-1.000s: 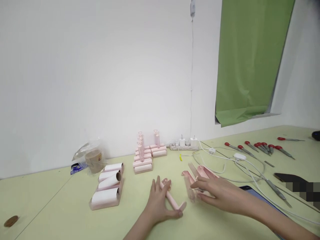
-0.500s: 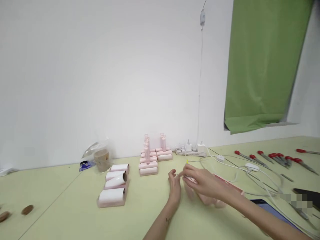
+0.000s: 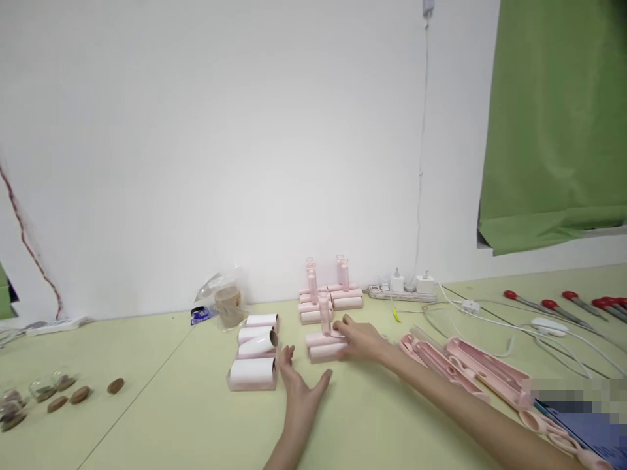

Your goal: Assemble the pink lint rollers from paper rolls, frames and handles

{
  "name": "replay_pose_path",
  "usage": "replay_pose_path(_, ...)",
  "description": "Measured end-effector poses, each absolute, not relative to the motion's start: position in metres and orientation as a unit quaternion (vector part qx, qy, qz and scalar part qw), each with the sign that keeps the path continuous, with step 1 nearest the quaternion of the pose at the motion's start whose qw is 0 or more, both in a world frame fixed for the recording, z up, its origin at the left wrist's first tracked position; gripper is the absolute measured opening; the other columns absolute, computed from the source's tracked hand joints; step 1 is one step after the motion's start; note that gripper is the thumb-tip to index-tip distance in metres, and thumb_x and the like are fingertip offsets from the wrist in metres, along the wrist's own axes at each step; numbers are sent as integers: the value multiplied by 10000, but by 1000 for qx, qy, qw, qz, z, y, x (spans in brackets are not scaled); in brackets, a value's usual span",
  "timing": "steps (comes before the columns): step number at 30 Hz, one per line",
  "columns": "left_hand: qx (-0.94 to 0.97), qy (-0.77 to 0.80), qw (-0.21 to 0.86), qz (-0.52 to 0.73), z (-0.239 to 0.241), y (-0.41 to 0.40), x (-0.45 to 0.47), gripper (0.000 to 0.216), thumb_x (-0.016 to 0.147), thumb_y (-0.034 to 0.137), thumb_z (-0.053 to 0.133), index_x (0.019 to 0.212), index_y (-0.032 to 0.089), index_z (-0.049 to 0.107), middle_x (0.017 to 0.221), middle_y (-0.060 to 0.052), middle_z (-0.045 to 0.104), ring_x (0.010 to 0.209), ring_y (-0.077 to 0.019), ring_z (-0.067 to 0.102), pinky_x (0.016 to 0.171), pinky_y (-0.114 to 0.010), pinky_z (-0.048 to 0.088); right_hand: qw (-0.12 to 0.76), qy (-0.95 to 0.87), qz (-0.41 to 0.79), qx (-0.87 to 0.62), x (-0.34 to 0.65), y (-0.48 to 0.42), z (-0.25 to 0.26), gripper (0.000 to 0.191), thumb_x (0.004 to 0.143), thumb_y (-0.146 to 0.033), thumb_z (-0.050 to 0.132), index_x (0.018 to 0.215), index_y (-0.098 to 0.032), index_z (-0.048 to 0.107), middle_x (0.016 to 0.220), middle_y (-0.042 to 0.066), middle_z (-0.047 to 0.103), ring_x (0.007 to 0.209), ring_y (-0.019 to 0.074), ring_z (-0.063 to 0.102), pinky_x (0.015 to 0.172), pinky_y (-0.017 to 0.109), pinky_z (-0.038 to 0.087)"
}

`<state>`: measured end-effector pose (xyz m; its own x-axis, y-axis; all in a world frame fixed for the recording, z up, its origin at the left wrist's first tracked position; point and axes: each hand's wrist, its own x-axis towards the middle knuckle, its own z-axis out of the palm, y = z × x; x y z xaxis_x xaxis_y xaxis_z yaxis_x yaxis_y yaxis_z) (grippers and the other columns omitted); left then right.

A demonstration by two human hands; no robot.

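Note:
My right hand (image 3: 361, 339) reaches out over the table and rests its fingers on a pink lint roller (image 3: 324, 344) that stands in front of a stack of assembled pink rollers (image 3: 332, 297). My left hand (image 3: 300, 386) lies open with fingers spread on the table, just right of a row of white paper refill rolls (image 3: 255, 352) in pink holders. It holds nothing. To the right of my right arm lie several long pink handle parts (image 3: 465, 364) on the table.
A plastic bag with a paper cup (image 3: 226, 301) stands by the wall. A power strip with chargers (image 3: 404, 290) and white cables (image 3: 509, 320) run to the right, near red-handled tools (image 3: 563, 303). Small brown pieces (image 3: 78, 393) lie at the far left.
The view has swung left. My right hand has moved away from the pink handle parts to the roller in front of the stack. My left hand has come down open beside the white rolls.

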<state>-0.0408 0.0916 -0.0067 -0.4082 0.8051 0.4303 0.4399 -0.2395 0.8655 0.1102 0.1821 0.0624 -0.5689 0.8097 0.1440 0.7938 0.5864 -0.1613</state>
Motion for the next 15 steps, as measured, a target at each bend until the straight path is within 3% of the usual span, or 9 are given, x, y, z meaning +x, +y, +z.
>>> replay_pose_path(2,552,570,241,558,-6,101,-36,841,607,307,654,1200,149,79,1169,-146,304,1130,-257,353,967,-381,282,98,-887,49,-448,132,165,63,516,563,-392,702,1013,-191,546,1012,75,523,695,210,583,616,332,440)
replay_pose_path(5,603,508,366,494,-4,109,-30,820,595,250,670,1205,155,130,1005,-78,429,934,-210,501,843,-340,401,173,-868,124,-448,154,146,63,666,499,-471,707,1086,-223,513,993,55,542,741,222,574,605,300,435)
replay_pose_path(10,623,481,383,483,-6,105,-25,718,582,220,676,1141,183,229,964,-47,488,900,-186,519,831,-314,404,324,-802,223,-450,153,132,72,355,747,-494,478,894,-187,579,730,13,574,691,176,553,600,265,432)
replay_pose_path(13,619,496,369,485,-8,103,-26,708,591,238,653,1154,156,232,1049,-90,460,1006,-212,471,926,-356,331,417,-760,236,-440,155,119,96,339,819,-471,374,931,-184,516,800,26,570,690,155,553,576,247,442)
replay_pose_path(15,606,509,329,515,-3,100,-29,759,577,252,644,1193,141,214,1190,-132,364,1155,-238,342,1005,-373,221,486,-734,223,-418,164,105,112,310,812,-459,401,939,-193,497,856,39,580,630,138,547,522,233,435)
